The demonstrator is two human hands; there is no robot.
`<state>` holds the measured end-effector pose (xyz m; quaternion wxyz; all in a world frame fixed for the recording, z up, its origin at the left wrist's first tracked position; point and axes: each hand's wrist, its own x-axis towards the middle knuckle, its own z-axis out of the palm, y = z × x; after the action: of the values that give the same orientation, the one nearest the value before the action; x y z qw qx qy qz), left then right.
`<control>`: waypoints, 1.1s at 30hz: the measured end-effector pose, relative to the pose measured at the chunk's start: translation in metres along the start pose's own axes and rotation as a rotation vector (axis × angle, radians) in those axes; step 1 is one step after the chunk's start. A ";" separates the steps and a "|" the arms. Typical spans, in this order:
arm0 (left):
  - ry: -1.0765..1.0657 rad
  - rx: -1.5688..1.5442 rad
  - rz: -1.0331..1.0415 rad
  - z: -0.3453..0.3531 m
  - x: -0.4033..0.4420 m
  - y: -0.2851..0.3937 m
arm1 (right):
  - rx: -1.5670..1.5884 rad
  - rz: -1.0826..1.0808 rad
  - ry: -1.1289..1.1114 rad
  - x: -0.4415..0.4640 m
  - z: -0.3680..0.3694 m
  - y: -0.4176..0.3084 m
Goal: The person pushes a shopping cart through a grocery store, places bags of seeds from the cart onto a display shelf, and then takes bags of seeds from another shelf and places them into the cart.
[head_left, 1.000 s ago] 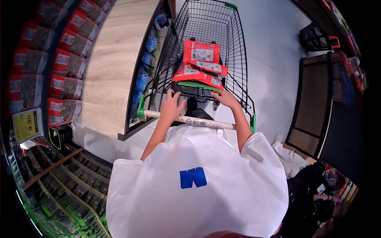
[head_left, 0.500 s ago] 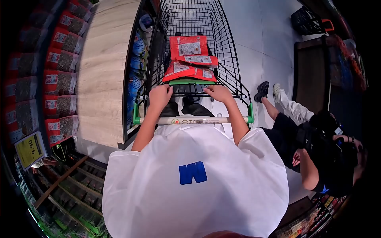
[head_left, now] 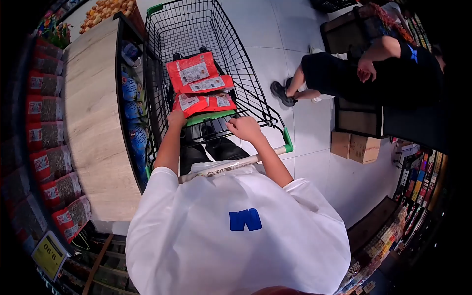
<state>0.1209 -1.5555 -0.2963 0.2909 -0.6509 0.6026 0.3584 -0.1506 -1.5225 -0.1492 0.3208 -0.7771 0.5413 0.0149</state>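
My left hand (head_left: 177, 118) is closed on the near rim of the black wire shopping cart (head_left: 238, 64), at its left side. Farther right on the same rim, my right hand (head_left: 244, 128) has its fingers curled round the wire. Between and beyond both hands, several red packets (head_left: 194, 71) with pale labels lie in the cart's near part, above a green strip (head_left: 210, 118). The cart's pale handle bar (head_left: 223, 168) with green ends passes beneath my forearms, close to my white shirt.
A wooden display top (head_left: 93, 113) runs along the left, with blue packets (head_left: 132, 88) beneath its edge and red bags (head_left: 46, 123) beyond. Another person (head_left: 334, 73) stands at the right. Cardboard boxes (head_left: 364, 149) sit on the floor near a dark display.
The cart has turned so its far end points left, and the view has shifted with it. Both hands remain on the rim. The other person appears farther up at the right.
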 end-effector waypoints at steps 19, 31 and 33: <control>0.425 0.059 0.121 -0.022 0.002 -0.021 | 0.081 0.081 0.073 -0.001 -0.011 -0.014; 0.885 -0.156 0.388 -0.112 -0.108 -0.015 | 0.116 0.105 0.085 0.012 -0.017 -0.018; 0.922 -0.153 0.373 -0.138 -0.150 -0.008 | 0.121 0.088 0.104 0.014 -0.014 -0.017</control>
<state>0.1421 -1.5802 -0.0948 -0.1232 -0.6421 0.7467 0.1224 -0.1346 -1.5376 -0.1349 0.3376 -0.7314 0.5909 -0.0442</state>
